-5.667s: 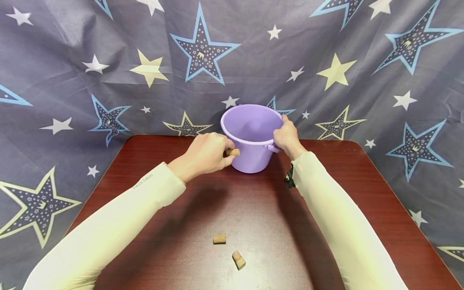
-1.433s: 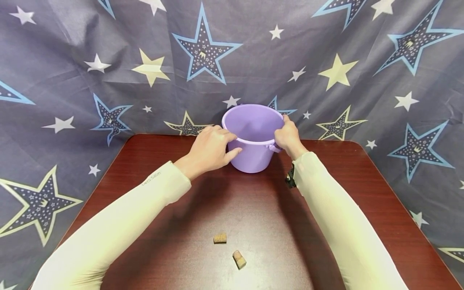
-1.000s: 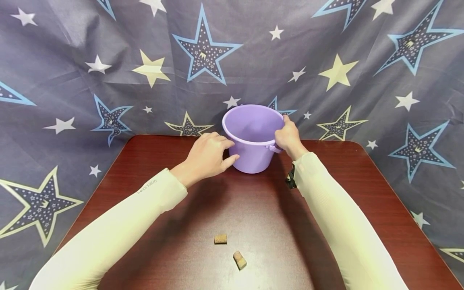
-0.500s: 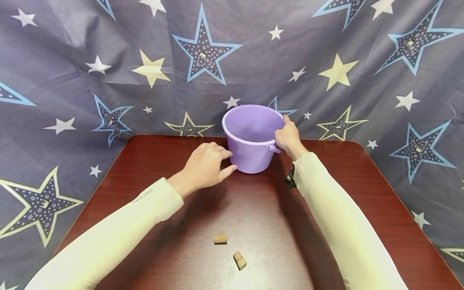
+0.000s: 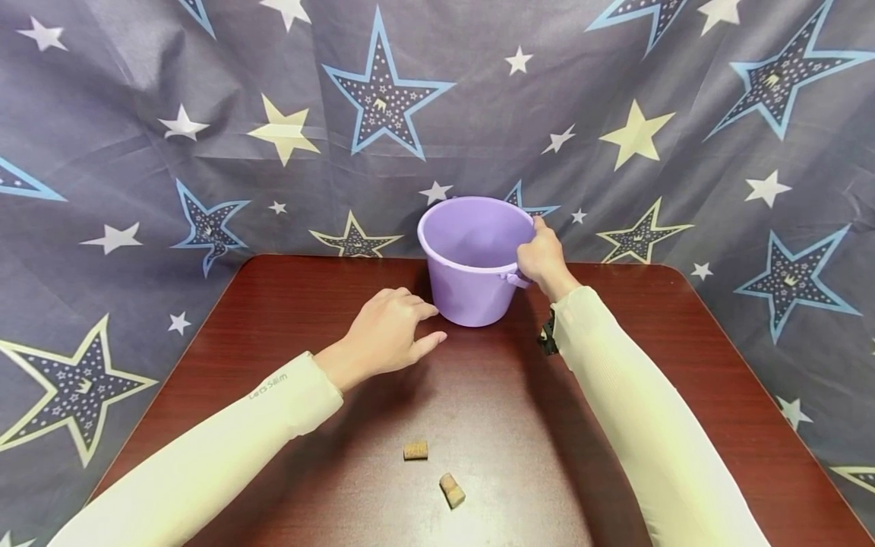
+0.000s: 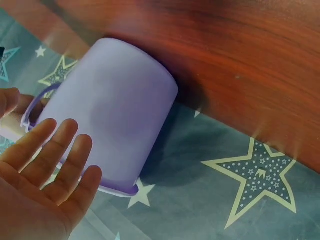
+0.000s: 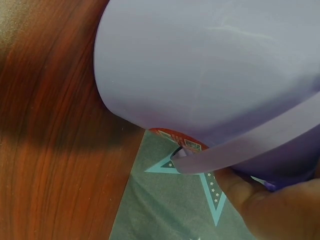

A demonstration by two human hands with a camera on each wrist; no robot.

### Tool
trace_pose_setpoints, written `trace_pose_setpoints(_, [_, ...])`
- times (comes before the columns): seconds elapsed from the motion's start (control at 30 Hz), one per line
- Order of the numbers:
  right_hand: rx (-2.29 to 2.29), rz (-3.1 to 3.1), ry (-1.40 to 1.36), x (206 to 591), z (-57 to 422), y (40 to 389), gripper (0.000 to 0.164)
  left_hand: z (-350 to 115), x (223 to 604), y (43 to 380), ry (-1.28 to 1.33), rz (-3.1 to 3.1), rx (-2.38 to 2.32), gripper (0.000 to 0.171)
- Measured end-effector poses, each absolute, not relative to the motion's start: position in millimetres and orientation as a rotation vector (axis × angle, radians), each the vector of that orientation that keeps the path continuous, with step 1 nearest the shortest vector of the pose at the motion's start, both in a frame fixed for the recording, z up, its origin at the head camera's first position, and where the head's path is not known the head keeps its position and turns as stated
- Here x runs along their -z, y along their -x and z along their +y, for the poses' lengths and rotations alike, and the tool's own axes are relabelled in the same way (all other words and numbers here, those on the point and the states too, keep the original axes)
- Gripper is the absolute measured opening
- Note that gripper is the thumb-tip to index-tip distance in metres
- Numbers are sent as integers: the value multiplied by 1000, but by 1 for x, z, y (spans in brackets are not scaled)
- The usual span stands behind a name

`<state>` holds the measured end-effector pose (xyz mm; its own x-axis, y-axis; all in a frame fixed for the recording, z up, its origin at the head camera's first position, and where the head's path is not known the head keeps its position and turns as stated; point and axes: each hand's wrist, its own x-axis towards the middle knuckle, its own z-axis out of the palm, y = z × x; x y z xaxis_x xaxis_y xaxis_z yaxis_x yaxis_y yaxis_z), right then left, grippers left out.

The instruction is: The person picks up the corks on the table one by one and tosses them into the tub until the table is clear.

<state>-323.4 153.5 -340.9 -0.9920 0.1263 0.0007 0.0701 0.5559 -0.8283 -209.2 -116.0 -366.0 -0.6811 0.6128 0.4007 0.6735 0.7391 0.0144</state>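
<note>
A purple bucket [image 5: 472,292] stands upright at the back of the table, its mouth facing up. My right hand [image 5: 543,258] grips the bucket's rim on the right side, beside the handle [image 7: 250,140]. To the left of the bucket is my left hand [image 5: 386,332], with nothing in it. Its fingers are spread and fairly straight in the left wrist view, the fingertips [image 6: 67,131] overlapping the bucket there. Two corks lie toward the front: one cork [image 5: 415,450] on its side, the other cork [image 5: 452,491] slanted, nearer and slightly right. The bucket's floor is hidden.
The dark red wooden table [image 5: 656,342] ends at the back against a grey cloth [image 5: 478,91] printed with stars. A red label [image 7: 182,138] shows on the bucket's side. A black band or device [image 5: 547,334] sits at the right wrist.
Several seconds ago my left hand held a cork beside the bucket; now it is bare. It has come down from the rim toward the bucket's base. The right hand and bucket stay put.
</note>
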Motion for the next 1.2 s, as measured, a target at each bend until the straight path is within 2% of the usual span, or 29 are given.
trace_pose_setpoints(1.2, [-1437, -2729, 172, 341, 154, 325, 76, -131, 395, 167, 1267, -2586, 191, 36])
